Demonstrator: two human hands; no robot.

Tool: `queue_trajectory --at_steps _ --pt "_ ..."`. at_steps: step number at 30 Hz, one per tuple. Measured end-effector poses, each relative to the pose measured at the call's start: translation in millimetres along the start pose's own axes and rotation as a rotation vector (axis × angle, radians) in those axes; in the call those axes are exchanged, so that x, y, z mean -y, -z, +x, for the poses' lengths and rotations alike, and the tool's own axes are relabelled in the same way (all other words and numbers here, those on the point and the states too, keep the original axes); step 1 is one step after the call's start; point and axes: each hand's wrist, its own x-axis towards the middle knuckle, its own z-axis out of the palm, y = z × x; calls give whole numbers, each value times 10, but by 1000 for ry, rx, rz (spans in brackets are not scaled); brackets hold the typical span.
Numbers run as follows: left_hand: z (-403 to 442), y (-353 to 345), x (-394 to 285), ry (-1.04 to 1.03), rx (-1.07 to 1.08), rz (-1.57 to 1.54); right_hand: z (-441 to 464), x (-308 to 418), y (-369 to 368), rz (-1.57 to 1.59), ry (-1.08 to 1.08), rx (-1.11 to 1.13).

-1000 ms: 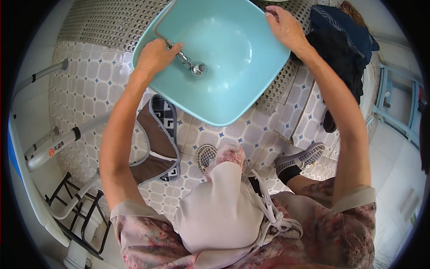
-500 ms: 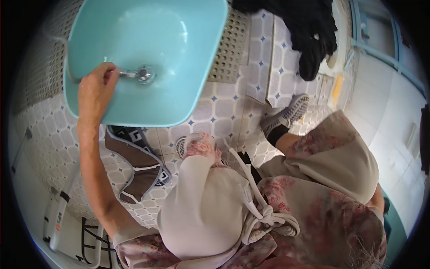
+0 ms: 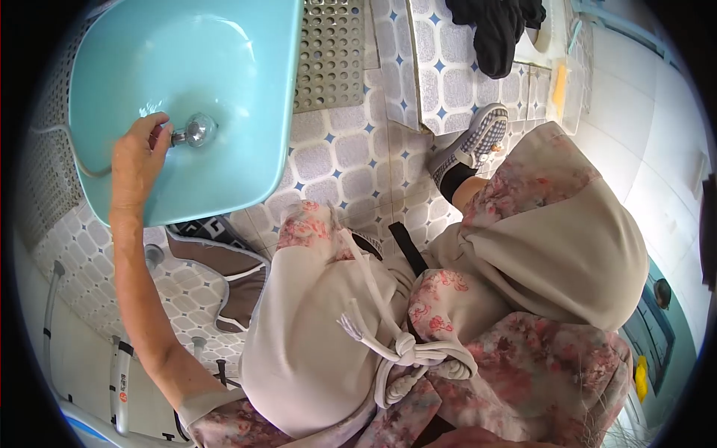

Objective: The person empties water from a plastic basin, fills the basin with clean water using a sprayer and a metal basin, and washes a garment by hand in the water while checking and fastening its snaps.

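My left hand (image 3: pixel 140 158) is closed around the handle of a silver shower head (image 3: pixel 199 130), whose round end hangs within a large turquoise basin (image 3: pixel 187 196). A pale hose (image 3: pixel 88 169) runs from the hand out over the basin's left rim. Bright glints show on the basin's inner surface; how much water it holds I cannot tell. My right hand is out of sight.
A brown and black mat or cloth (image 3: pixel 213 257) lies on the tiled floor below the basin. Perforated grey mats (image 3: pixel 328 67) flank the basin. Black clothing (image 3: pixel 497 33) drapes over a tiled ledge (image 3: pixel 452 75). A metal-framed stand (image 3: pixel 122 381) is at lower left.
The view has shifted, so the basin now appears further left. My left hand still grips the shower head, which has turned slightly and shows its rounded side more.
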Motion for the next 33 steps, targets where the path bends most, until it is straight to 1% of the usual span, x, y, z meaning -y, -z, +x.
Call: queue_trajectory --at_steps 4,7,11,18,21,28,30,33 --pt "-131 -62 24 -49 3 -37 48 108 42 -64 23 5" --pt "-225 -17 -134 -34 105 27 71 164 87 -98 30 16" --pt "-244 -93 -41 -26 134 67 77 214 140 -124 29 31" --pt "-275 -88 -178 41 150 139 10 271 203 -161 8 57" --pt "-282 -119 -129 -5 120 181 -12 293 205 -169 2 66" --pt "-249 -128 -121 -13 147 280 -56 323 250 -210 5 74" --pt "-230 -122 -170 -11 131 345 -76 325 274 -229 14 69" --pt "-255 -229 -92 -37 35 417 -77 350 340 -263 36 64"
